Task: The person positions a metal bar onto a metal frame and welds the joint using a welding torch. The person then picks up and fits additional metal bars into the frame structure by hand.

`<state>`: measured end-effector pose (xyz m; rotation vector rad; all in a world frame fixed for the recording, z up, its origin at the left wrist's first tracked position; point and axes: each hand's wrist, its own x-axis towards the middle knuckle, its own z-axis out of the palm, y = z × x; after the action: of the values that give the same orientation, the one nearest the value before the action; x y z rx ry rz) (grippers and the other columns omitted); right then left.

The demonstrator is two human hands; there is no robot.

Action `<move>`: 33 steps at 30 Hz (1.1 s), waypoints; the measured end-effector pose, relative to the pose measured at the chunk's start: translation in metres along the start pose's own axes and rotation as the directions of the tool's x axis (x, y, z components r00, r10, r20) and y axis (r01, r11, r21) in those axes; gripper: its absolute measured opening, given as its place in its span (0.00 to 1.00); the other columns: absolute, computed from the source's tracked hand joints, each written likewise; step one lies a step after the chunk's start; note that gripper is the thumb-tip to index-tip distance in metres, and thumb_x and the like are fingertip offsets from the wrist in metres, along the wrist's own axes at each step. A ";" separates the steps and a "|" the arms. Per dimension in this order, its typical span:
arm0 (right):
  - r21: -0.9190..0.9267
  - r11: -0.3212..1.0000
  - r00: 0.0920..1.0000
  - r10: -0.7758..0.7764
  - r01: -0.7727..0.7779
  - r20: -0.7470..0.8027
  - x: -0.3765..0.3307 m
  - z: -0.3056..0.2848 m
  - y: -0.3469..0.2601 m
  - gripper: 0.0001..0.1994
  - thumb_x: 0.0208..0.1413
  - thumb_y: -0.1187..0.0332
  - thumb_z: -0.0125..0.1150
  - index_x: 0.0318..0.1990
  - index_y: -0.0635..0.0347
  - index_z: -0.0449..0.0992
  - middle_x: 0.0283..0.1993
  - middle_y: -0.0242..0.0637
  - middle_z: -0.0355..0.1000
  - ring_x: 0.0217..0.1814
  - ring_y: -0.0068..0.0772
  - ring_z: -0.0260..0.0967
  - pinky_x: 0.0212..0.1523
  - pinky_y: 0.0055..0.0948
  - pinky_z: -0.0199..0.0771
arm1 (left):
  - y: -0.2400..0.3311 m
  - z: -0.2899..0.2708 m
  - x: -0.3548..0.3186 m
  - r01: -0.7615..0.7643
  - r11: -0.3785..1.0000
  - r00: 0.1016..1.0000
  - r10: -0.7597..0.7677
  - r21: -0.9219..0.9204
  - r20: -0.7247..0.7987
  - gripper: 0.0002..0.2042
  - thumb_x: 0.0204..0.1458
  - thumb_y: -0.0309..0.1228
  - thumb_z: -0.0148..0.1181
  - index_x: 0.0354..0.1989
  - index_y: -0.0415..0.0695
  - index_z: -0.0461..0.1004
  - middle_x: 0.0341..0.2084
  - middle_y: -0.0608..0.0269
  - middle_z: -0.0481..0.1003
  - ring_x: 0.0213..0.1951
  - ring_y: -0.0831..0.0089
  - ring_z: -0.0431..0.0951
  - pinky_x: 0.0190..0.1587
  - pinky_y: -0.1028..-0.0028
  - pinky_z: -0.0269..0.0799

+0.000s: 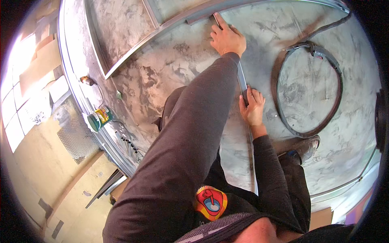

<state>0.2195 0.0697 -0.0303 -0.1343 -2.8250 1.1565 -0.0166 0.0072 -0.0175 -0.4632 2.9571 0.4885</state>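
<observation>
Metal bar (242,77) on floor (154,77), long axis roughly 12 to 6 o'clock. Right hand (253,107) nearer body, grip closed on bar; left hand (228,38) beyond, toward 11 o'clock, index outstretched (grip closure: cannot tell).

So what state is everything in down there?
Left hand: index finger extended.
Right hand: closed on the metal strip.
Metal strip: straight, partly covered by the hands.
Dark hose: looped on the floor.
Metal frame: lying flat.
Green can: can't tell whether open.
Shoe: on the floor.
</observation>
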 end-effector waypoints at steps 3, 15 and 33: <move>0.029 1.000 1.000 0.009 -0.009 0.016 0.001 0.000 0.000 0.23 0.51 0.68 0.66 0.55 0.67 0.74 0.44 0.40 0.70 0.44 0.44 0.66 0.44 0.41 0.62 | -0.004 -0.001 0.009 -0.025 0.999 1.000 0.025 -0.033 -0.001 0.35 0.60 0.37 0.48 0.74 0.44 0.42 0.53 0.45 0.66 0.50 0.46 0.71 0.48 0.49 0.69; 0.111 0.994 1.000 0.008 -0.007 -0.007 -0.001 0.003 0.008 0.24 0.48 0.70 0.66 0.55 0.65 0.74 0.43 0.40 0.70 0.46 0.44 0.67 0.46 0.42 0.64 | 0.002 -0.009 0.009 -0.075 0.995 0.997 0.075 -0.060 0.001 0.35 0.56 0.33 0.50 0.72 0.39 0.45 0.50 0.45 0.68 0.47 0.47 0.73 0.49 0.53 0.71; 0.125 0.992 1.000 -0.010 0.012 -0.022 -0.004 0.004 0.013 0.25 0.47 0.70 0.67 0.55 0.65 0.74 0.44 0.40 0.71 0.46 0.45 0.68 0.47 0.43 0.64 | -0.011 0.014 0.013 -0.190 0.981 0.968 0.184 -0.020 -0.169 0.34 0.56 0.33 0.50 0.72 0.42 0.48 0.51 0.43 0.69 0.47 0.43 0.75 0.48 0.50 0.73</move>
<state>0.2232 0.0754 -0.0425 -0.1215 -2.7220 1.3180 -0.0247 -0.0016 -0.0364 -0.2385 3.1763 0.5489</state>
